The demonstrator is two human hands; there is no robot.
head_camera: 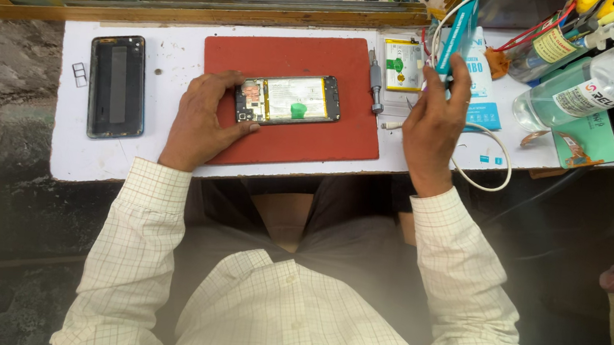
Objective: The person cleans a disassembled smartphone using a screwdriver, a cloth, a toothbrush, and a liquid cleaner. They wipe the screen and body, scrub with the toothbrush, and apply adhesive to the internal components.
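An opened phone (pixel 289 99) with its battery and boards exposed lies on a red mat (pixel 289 126). My left hand (pixel 199 121) rests on the mat and grips the phone's left end with thumb and fingers. My right hand (pixel 436 121) is raised right of the mat and holds a long teal box (pixel 457 29) upright. A screwdriver (pixel 375 85) lies along the mat's right edge. A loose battery (pixel 403 65) sits just beyond it.
A dark phone back cover (pixel 116 87) and a small tray piece (pixel 79 74) lie at the left of the white table (pixel 98 160). A white cable (pixel 492 164), clear bottles (pixel 593 87), a tool cup (pixel 552 38) and a green card (pixel 584 143) crowd the right.
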